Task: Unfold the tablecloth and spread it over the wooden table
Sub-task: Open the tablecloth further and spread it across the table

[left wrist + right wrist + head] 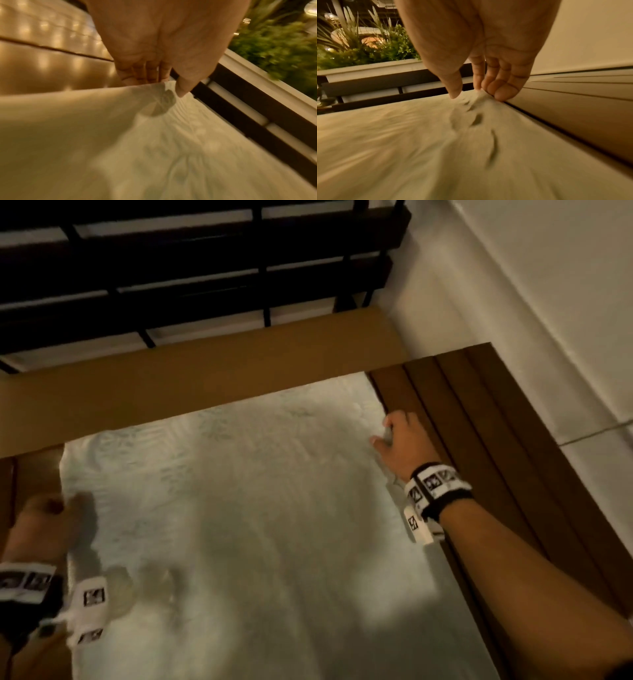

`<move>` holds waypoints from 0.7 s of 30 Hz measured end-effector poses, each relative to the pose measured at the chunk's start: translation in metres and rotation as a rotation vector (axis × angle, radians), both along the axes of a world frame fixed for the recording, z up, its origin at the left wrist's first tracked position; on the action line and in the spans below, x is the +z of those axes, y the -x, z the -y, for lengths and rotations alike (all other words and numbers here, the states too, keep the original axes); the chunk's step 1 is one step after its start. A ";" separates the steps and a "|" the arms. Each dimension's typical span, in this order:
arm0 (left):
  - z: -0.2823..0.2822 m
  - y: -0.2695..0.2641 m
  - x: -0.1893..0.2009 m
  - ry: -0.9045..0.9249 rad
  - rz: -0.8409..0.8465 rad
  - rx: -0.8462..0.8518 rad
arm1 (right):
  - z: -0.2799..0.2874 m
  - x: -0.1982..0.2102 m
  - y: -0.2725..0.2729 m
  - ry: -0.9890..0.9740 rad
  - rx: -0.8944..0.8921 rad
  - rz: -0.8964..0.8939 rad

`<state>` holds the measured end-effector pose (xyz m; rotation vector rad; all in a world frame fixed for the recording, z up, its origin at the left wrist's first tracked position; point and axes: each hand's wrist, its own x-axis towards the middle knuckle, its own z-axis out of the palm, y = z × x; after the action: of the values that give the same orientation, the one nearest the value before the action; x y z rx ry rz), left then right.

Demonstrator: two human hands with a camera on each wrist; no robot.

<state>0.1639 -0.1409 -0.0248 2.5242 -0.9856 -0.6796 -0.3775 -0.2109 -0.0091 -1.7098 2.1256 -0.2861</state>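
Observation:
A white patterned tablecloth [239, 508] lies stretched across the dark wooden slatted table [479, 440]. My left hand [44, 518] pinches the cloth's left edge between thumb and fingers [169, 83], lifting it slightly off the wood [51, 70]. My right hand [400, 440] pinches the cloth's right edge [476, 93] low over the slats [573, 102]. The cloth [419, 142] is taut and wrinkled near both grips. Wide strips of table stay bare on the left and right.
A tan beam [205, 378] runs along the table's far side, with a dark slatted railing [188, 268] behind it. A white wall and floor [548, 302] lie to the right. Green plants [278, 44] in a planter stand beyond the railing.

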 end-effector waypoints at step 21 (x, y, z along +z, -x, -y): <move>-0.130 0.376 0.052 0.065 0.398 -1.884 | -0.337 0.022 -0.012 -0.347 -0.275 0.366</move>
<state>-0.2117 -0.0110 0.0274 0.9075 -3.2508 -0.3938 -0.3654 0.1259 0.0125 -1.0812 1.9900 -0.2641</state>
